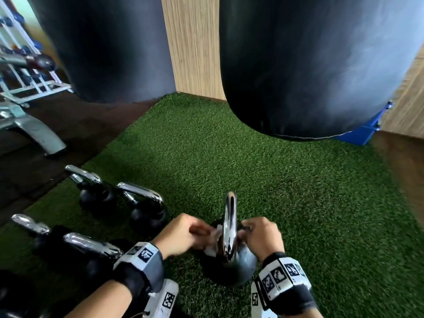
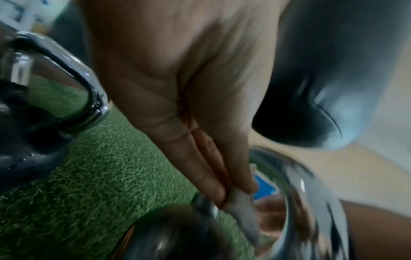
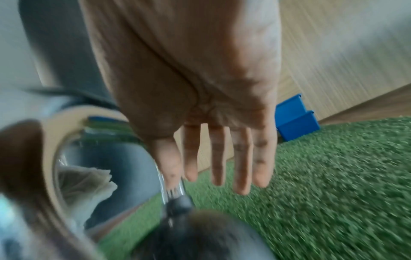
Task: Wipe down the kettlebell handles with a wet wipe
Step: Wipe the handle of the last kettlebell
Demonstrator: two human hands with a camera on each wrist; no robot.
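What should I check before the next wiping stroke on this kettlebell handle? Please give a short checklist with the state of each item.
1. Wipe held: ok, left hand pinches it between the fingers.
2. Wipe at the handle: ok, it lies beside the chrome loop.
3. Kettlebell upright on the turf: ok.
4. Right hand steadying the handle: cannot tell; it is at the handle, but its fingers look straight in the wrist view.
5. Wipe still wet: cannot tell.

Soft daylight, perhaps from left, wrist views motion-blurred
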